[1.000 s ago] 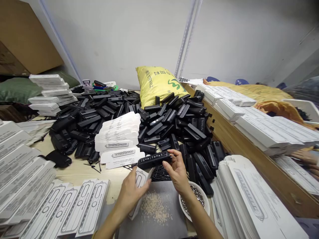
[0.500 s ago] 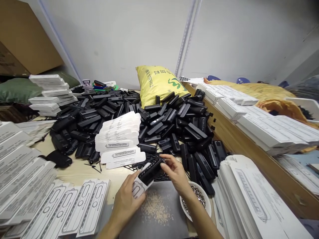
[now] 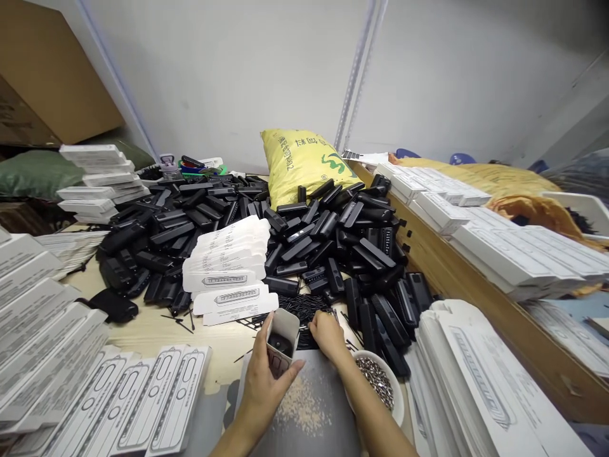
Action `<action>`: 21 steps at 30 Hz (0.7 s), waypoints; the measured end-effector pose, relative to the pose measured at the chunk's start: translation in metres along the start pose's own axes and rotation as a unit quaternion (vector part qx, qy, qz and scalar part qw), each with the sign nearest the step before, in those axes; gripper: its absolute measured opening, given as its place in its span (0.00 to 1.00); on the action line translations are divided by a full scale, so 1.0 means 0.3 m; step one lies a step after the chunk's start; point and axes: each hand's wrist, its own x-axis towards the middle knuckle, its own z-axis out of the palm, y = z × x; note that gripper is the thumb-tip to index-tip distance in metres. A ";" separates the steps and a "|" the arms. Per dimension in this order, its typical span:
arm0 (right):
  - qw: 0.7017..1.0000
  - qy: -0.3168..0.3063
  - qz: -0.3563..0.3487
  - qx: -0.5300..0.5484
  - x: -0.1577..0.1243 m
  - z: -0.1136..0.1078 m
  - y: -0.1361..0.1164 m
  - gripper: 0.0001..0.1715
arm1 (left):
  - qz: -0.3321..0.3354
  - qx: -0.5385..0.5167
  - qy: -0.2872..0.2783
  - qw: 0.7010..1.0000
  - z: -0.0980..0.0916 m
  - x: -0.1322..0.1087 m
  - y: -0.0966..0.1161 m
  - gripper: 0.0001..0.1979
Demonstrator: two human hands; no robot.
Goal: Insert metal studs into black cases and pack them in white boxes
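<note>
My left hand (image 3: pixel 264 378) grips a small white carton (image 3: pixel 281 339), held upright with its top flap open. A black bar-shaped device (image 3: pixel 281 345) sits inside it, its end showing in the opening. My right hand (image 3: pixel 326 334) is just right of the carton, fingers curled down on a patch of thin black sticks (image 3: pixel 301 308) lying on the table. A big heap of the same black devices (image 3: pixel 304 241) fills the table beyond both hands.
A white bowl of small metal parts (image 3: pixel 380 384) stands by my right wrist. Flat white cartons lie at lower left (image 3: pixel 143 397), in a middle stack (image 3: pixel 228 270) and at right (image 3: pixel 476 381). A yellow sack (image 3: pixel 299 162) leans at the back. A wooden divider (image 3: pixel 466 279) runs along the right.
The black device, held in the open a second ago, went end-first into the white carton. The carton now stands upright in my left hand and my right hand has let go and dropped to the sticks.
</note>
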 end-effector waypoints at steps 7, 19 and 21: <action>0.961 0.033 -0.070 0.264 -0.121 -0.128 -0.078 0.17 | 0.025 -0.020 -0.020 0.999 0.035 0.005 0.013 0.39; 0.926 0.061 -0.185 0.322 -0.254 -0.096 -0.140 0.14 | 0.073 -0.060 -0.047 0.994 0.029 0.003 0.047 0.20; 0.919 0.061 -0.152 0.358 -0.252 -0.052 -0.148 0.11 | 0.084 -0.069 -0.088 0.990 0.029 -0.001 0.054 0.18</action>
